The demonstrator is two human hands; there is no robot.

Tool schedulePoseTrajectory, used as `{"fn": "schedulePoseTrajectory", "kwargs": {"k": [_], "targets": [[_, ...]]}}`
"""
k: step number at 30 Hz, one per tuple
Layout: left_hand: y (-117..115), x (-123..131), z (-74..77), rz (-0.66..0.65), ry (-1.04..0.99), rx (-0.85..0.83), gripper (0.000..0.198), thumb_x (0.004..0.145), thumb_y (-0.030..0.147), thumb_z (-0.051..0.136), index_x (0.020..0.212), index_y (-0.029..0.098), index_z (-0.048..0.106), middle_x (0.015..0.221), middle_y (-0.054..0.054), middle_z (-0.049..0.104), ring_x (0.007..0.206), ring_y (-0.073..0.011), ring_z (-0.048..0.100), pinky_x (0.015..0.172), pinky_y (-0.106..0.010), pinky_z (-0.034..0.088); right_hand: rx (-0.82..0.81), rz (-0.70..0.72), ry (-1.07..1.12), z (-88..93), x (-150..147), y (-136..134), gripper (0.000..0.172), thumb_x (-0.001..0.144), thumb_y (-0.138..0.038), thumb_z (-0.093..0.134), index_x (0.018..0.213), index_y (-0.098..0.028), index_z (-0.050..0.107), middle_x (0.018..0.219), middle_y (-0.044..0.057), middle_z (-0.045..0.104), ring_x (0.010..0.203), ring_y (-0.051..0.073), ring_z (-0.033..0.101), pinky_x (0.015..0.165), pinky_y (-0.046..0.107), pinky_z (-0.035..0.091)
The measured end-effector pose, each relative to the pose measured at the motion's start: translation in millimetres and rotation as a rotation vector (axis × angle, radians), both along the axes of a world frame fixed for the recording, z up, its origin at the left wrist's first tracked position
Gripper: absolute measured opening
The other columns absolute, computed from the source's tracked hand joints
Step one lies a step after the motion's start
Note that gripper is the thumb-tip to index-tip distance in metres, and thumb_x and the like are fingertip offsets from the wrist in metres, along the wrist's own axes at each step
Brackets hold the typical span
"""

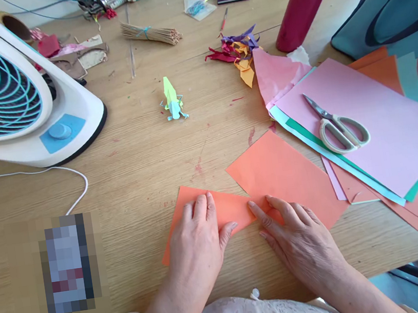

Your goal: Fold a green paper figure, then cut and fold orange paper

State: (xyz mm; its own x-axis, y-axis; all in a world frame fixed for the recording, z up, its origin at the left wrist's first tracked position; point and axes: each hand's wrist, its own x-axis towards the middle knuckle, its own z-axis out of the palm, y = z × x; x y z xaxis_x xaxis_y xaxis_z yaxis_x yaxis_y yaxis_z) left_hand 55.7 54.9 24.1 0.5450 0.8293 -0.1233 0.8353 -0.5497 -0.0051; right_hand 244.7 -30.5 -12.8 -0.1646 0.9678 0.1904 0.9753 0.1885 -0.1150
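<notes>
A folded piece of orange paper [224,208] lies on the table in front of me. My left hand [199,235] rests on it, fingers laid against its upper part and thumb out near the lower edge. At the paper's right corner is my right hand [296,235], its index fingertip touching there and its fingers spread. Part of that hand also covers a second, flat orange sheet [282,177]. Beyond them stands a small folded paper figure [172,99] in green and light blue.
To the right, scissors [339,128] lie on stacked coloured paper [382,116]. A dark pink bottle [304,5], folded paper scraps [243,53] and a bundle of thin sticks [152,32] are farther back. A white fan [81,109] and a blurred-out device [67,269] with a cable are left.
</notes>
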Motion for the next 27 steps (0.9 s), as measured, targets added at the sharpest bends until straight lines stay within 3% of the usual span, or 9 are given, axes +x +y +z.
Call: {"fn": "schedulePoseTrajectory", "kwargs": {"k": [10, 16, 20, 27], "targets": [[0, -2, -4.1, -0.041, -0.049, 0.001, 0.055, 0.091, 0.041, 0.06, 0.131, 0.003, 0.055, 0.127, -0.019, 0.061, 0.113, -0.0327, 0.059, 0.091, -0.044, 0.056, -0.002, -0.01, 0.004, -5.2, 2, -2, 0.043, 0.095, -0.024, 0.05, 0.138, -0.021, 0.054, 0.124, 0.016, 0.056, 0.094, 0.027, 0.055, 0.081, 0.041, 0.049], [2, -5, -12.5, -0.112, -0.1, 0.037, 0.055, 0.094, 0.042, 0.055, 0.127, -0.003, 0.057, 0.127, -0.023, 0.061, 0.116, -0.0314, 0.061, 0.092, -0.039, 0.057, 0.006, -0.012, -0.012, -5.7, 1, -2, 0.043, 0.095, -0.025, 0.051, 0.138, -0.022, 0.054, 0.124, 0.016, 0.055, 0.092, 0.027, 0.055, 0.08, 0.041, 0.049], [-1, -1, -8.7, -0.145, -0.044, 0.058, 0.056, 0.093, 0.044, 0.057, 0.134, 0.007, 0.055, 0.131, -0.019, 0.061, 0.112, -0.0305, 0.063, 0.09, -0.041, 0.057, 0.002, -0.008, -0.011, -5.3, 0, -3, 0.043, 0.095, -0.025, 0.051, 0.137, -0.022, 0.055, 0.124, 0.016, 0.055, 0.093, 0.027, 0.055, 0.081, 0.041, 0.05], [-15, 4, -9.9, -0.174, 0.01, 0.078, 0.056, 0.093, 0.055, 0.049, 0.138, 0.022, 0.055, 0.146, -0.006, 0.052, 0.128, -0.0362, 0.051, 0.093, -0.044, 0.056, 0.004, -0.012, -0.005, -5.6, 1, -3, 0.043, 0.096, -0.025, 0.049, 0.139, -0.022, 0.053, 0.125, 0.016, 0.055, 0.093, 0.027, 0.055, 0.082, 0.041, 0.049]]}}
